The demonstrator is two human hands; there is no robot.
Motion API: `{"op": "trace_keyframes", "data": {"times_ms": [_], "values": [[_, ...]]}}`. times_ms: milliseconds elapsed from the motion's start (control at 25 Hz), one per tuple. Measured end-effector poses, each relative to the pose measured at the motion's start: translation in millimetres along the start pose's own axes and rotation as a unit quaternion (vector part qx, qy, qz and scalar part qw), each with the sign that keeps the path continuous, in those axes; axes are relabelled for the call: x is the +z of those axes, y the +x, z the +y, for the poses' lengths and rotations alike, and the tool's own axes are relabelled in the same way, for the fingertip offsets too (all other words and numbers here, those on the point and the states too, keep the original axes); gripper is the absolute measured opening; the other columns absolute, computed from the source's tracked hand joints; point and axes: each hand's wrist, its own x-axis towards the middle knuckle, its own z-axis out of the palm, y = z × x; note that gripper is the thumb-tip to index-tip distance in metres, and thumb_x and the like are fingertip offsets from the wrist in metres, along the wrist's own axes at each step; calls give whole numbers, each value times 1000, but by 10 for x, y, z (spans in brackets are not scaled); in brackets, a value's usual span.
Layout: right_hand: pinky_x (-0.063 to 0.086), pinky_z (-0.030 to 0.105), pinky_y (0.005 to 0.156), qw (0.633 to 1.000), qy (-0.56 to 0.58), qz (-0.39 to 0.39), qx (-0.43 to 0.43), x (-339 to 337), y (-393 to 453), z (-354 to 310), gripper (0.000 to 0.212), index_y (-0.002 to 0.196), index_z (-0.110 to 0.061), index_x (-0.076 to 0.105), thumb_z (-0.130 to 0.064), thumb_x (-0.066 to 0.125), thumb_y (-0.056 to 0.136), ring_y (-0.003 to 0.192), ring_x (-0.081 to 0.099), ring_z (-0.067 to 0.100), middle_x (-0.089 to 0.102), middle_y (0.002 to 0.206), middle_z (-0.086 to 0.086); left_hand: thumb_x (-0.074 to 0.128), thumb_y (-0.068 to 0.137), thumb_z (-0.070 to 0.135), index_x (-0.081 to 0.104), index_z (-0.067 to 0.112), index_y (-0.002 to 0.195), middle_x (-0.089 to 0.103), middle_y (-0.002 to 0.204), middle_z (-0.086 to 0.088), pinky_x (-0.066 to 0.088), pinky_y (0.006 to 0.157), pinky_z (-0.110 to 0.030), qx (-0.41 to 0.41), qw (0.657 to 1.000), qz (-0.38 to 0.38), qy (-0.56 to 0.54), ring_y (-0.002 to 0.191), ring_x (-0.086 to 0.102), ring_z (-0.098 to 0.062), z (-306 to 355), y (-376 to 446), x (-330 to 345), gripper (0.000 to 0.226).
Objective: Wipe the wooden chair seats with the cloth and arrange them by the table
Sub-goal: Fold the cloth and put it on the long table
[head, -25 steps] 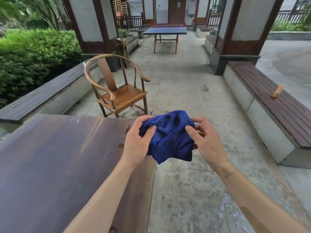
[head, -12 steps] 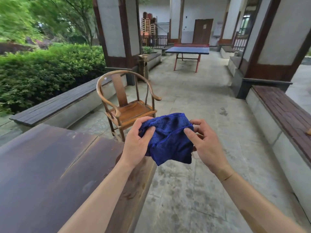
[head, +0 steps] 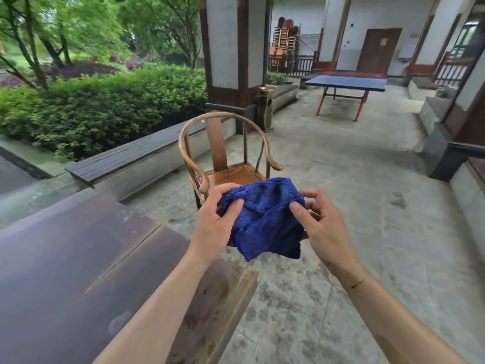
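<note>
Left grip [head: 214,224]: clamped on blue cloth [head: 265,219].
Right grip [head: 321,227]: pinching the cloth's other edge.
Wooden armchair [head: 225,156]: just beyond both grips.
Desk [head: 78,258]: left of them.

Covered outdoor walkway of a traditional-style courtyard building, open to a garden. Grey stone-slab floor [head: 354,179]. White pillars with dark wood trim [head: 231,43]. Long dark plank benches on low walls [head: 136,153] along the left edge; trimmed green hedge [head: 105,106] and trees beyond. Blue ping-pong table on red legs [head: 346,84] far right. Stacked wooden chairs [head: 284,35] against the far wall. Brown wooden door [head: 379,49] at the far end.
</note>
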Motion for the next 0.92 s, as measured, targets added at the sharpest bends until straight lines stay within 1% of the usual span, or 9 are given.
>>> {"op": "trace_keyframes", "data": {"times_ms": [120, 240, 320, 440, 480, 600, 680, 840, 920], "values": [[54, 50, 62, 1000, -2, -10, -1, 67, 456, 179, 24, 93, -42, 63, -19, 64, 97, 76, 61, 24, 66, 90, 12, 63, 95, 7, 61, 40, 103, 69, 99, 24, 49, 82, -15, 4, 1000, 16, 10, 96, 65, -1, -193, 393, 39, 34], [52, 44, 62, 1000, -5, -25, -3, 198, 1002, 277, 18, 94, -43, 62, -26, 67, 93, 77, 61, 27, 67, 87, 6, 63, 95, 6, 60, 40, 102, 68, 103, 17, 48, 84, -15, 7, 999, 38, 14, 98, 64, 1, -357, 838, 7, 36], [53, 45, 62, 999, 5, -39, -11, 347, 1316, 340, 13, 94, -42, 62, -32, 67, 89, 76, 62, 30, 67, 87, 7, 62, 95, 5, 61, 38, 104, 68, 106, 16, 48, 86, -16, 20, 998, 50, 20, 101, 64, -1, -439, 1097, -83, 34], [50, 40, 56, 997, 8, -73, -21, 636, 1688, 493, 25, 90, -46, 62, -22, 67, 95, 70, 58, 20, 62, 78, -4, 62, 95, 4, 61, 35, 105, 68, 100, 22, 48, 83, -14, 12, 995, 85, 42, 98, 64, 1, -577, 1329, -282, 33], [49, 38, 56, 996, 15, -89, -24, 755, 1776, 525, 25, 90, -46, 62, -22, 67, 95, 70, 56, 19, 60, 76, -5, 62, 95, 4, 61, 34, 105, 69, 99, 24, 48, 83, -14, 4, 994, 101, 49, 97, 64, 1, -610, 1348, -365, 32], [46, 36, 63, 986, 39, -160, -22, 1172, 2028, 605, 10, 92, -41, 63, -33, 67, 88, 71, 54, 18, 59, 79, -3, 62, 95, 5, 62, 29, 109, 69, 101, 22, 51, 86, -21, -12, 983, 166, 81, 98, 65, -3, -703, 1361, -706, 27], [45, 34, 62, 975, 58, -213, -27, 1469, 2164, 640, 9, 94, -38, 63, -33, 67, 88, 71, 54, 16, 59, 80, 1, 62, 95, 5, 62, 30, 108, 69, 101, 21, 52, 88, -23, -15, 969, 219, 110, 99, 66, -4, -706, 1331, -924, 28], [45, 29, 51, 939, 103, -327, -17, 1961, 2258, 678, 24, 89, -43, 62, -20, 66, 94, 66, 54, 11, 54, 82, 5, 59, 96, 1, 60, 32, 103, 68, 93, 27, 50, 81, -16, -31, 937, 313, 153, 91, 64, 2, -612, 1130, -1144, 32], [46, 29, 50, 917, 122, -380, -16, 2080, 2292, 661, 28, 87, -46, 61, -19, 64, 95, 67, 57, 12, 55, 82, 4, 59, 96, 0, 60, 31, 103, 68, 90, 27, 51, 80, -17, -44, 916, 361, 170, 88, 64, 1, -580, 1020, -1145, 31]]}}
